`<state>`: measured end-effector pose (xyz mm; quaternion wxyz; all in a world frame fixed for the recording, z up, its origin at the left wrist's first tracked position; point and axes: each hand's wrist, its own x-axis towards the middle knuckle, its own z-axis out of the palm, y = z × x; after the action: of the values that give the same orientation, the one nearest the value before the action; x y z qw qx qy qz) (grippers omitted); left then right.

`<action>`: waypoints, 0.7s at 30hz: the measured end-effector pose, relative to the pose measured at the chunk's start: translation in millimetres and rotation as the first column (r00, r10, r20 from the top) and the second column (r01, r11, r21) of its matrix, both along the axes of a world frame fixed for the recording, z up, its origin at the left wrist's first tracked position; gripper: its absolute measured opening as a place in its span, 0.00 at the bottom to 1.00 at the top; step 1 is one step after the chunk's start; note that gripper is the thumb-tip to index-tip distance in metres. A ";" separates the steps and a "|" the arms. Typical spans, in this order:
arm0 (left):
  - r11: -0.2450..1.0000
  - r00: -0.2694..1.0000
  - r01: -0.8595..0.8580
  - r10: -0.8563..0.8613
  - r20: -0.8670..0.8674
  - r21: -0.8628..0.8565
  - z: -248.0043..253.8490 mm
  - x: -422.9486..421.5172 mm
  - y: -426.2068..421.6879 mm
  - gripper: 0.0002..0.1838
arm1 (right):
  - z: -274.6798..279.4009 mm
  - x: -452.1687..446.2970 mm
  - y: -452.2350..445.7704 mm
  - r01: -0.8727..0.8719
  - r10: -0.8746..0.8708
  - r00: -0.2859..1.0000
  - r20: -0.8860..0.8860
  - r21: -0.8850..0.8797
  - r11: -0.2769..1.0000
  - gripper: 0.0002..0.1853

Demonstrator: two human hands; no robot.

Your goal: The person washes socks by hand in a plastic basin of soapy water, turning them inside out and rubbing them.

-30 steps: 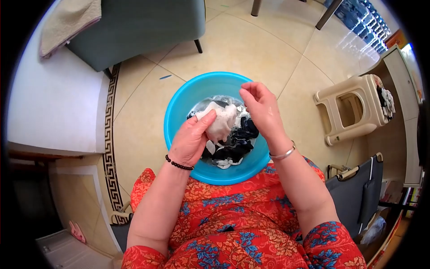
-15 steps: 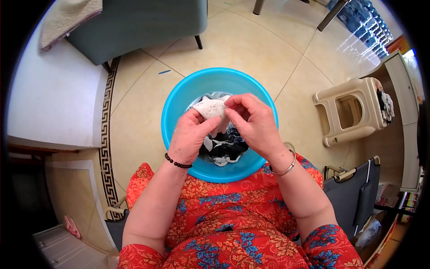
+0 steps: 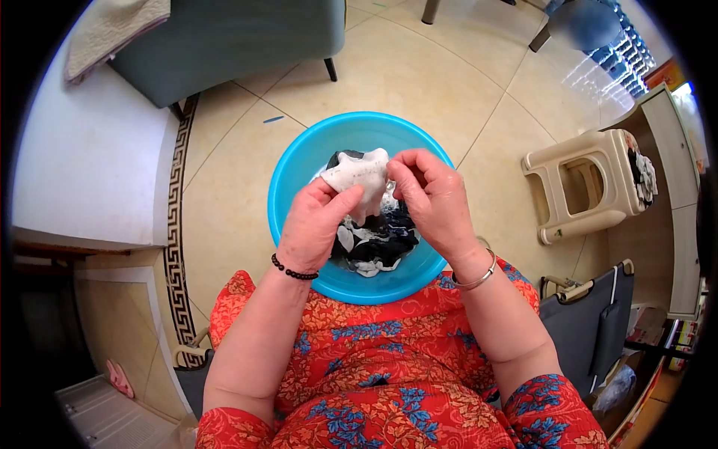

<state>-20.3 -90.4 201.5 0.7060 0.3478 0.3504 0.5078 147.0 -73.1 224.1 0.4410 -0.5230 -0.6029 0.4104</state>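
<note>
Over the blue basin (image 3: 288, 168), a wet white sock (image 3: 364, 176) with small dark specks is held up in front of me. My left hand (image 3: 318, 221) is closed on its left side, thumb pressed across the front. At its upper right edge, my right hand (image 3: 430, 198) pinches with thumb and curled fingers; the exact contact is partly hidden. Beneath both hands, dark and white wet laundry (image 3: 385, 239) lies in a heap in the basin, with some suds or water around it.
A beige plastic stool (image 3: 591, 187) on the right bears small black and white cloths (image 3: 645, 178). Behind it is a cabinet (image 3: 673, 209). A grey-green sofa (image 3: 239, 45) stands at the upper left, beside a white block (image 3: 97, 157). Large blue water bottles (image 3: 624, 52) are at the back right.
The white sock is spread taller and shows more of its front. My right hand has shifted slightly right along its edge. A blurred round blue patch has appeared at the upper right.
</note>
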 end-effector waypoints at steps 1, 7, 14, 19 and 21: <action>1.000 1.000 0.000 0.000 0.003 0.000 1.3 0.9 -0.7 0.16 | -4.1 -0.2 1.0 0.001 -0.004 1.000 0.025 0.087 0.996 0.05; 0.998 0.996 -0.060 0.061 -0.058 0.015 1.4 5.3 -0.5 0.17 | -4.8 0.4 1.2 -0.006 -0.005 0.998 0.060 0.188 0.982 0.05; 0.995 0.983 -0.094 0.099 -0.155 0.040 -1.3 8.4 -2.3 0.14 | -4.9 -0.3 0.6 -0.078 -0.040 0.958 0.285 0.391 0.917 0.04; 0.997 0.989 -0.074 0.075 -0.129 0.015 -6.1 7.8 -0.7 0.14 | -9.4 1.7 2.8 0.042 -0.103 0.970 0.221 0.264 0.964 0.04; 0.997 0.995 -0.082 0.082 -0.050 0.002 -5.1 8.1 0.3 0.13 | -7.8 2.5 3.1 0.061 -0.086 0.987 0.135 0.178 0.982 0.04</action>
<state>-12.2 -90.0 196.4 0.6755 0.3455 0.3820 0.5276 149.5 -70.0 216.3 0.4556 -0.5327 -0.6465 0.3012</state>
